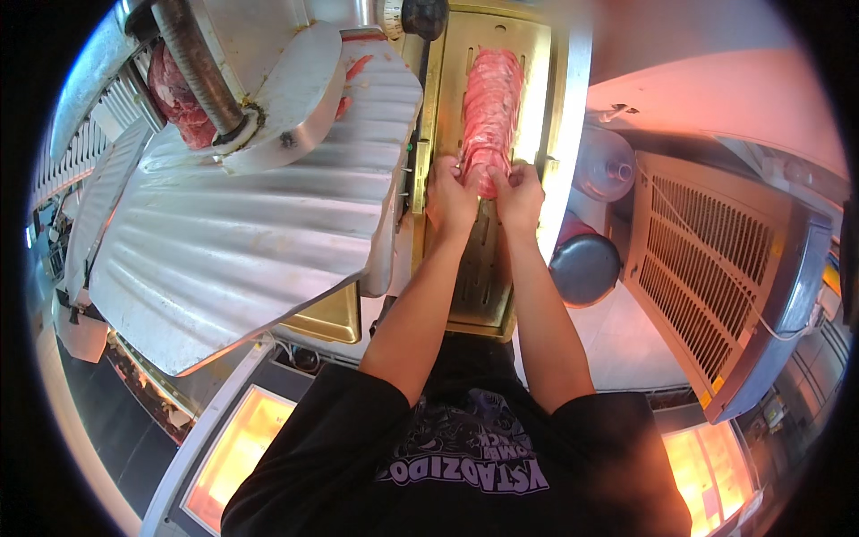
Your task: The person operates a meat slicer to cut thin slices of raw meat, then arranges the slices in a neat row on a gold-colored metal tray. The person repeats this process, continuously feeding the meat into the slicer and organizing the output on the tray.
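A long row of thin, overlapping raw meat slices (492, 107) lies on a slotted, gold-coloured metal tray (486, 268). At the row's near end, my left hand (453, 191) holds its left side and my right hand (518, 194) its right side, thumbs on top of the slices. The fingertips under the edges are partly hidden. Left of the tray is a meat slicer with a ribbed metal carriage (268, 221). A chunk of raw meat (178, 101) sits under its metal rod, and small meat scraps (358, 67) cling near the blade side.
A black knob (425, 17) with a numbered dial stands beside the tray's far left end. Right of the tray are a large clear plastic bottle (607, 164), a dark round-topped container (585, 268) and a slatted vent panel (711, 268). The carriage's pointed edge reaches close to my left arm.
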The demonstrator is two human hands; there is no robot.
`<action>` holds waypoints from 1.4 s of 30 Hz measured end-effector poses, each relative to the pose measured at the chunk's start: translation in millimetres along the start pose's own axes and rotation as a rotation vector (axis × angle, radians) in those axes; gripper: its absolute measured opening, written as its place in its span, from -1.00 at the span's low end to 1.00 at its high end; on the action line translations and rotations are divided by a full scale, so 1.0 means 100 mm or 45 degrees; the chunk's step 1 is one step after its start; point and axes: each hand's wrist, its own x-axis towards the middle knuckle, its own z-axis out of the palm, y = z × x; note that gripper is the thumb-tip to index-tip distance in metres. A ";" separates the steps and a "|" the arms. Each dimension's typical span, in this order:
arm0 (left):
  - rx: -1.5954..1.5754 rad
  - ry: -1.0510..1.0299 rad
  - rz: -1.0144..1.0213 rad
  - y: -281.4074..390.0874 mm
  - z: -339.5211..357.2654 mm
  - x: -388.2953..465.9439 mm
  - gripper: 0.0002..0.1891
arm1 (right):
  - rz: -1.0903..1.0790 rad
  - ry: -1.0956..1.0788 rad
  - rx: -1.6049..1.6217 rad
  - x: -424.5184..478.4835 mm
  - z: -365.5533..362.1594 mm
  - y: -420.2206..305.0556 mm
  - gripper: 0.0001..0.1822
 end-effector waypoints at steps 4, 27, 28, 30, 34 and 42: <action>-0.066 0.110 0.250 -0.05 -0.03 -0.08 -0.68 | -0.011 -0.003 0.042 -0.09 -0.03 -0.01 -0.61; -0.087 0.092 0.264 -0.05 -0.08 -0.12 -0.70 | -0.125 -0.020 0.078 -0.25 -0.10 -0.02 -0.65; -0.110 0.076 0.240 -0.03 -0.12 -0.15 -0.70 | -0.250 0.032 0.002 -0.30 -0.13 -0.07 -0.69; -0.155 0.042 0.193 -0.02 -0.20 -0.24 -0.71 | -0.499 0.138 -0.150 -0.38 -0.18 -0.21 -0.75; -0.173 0.006 0.384 -0.16 -0.33 -0.56 -0.78 | -0.774 -0.033 -0.151 -0.33 -0.12 -0.41 -0.58; -0.200 -0.308 0.391 -0.54 -0.54 -1.09 -0.76 | -0.996 -0.013 -0.284 0.17 0.37 -0.44 -0.53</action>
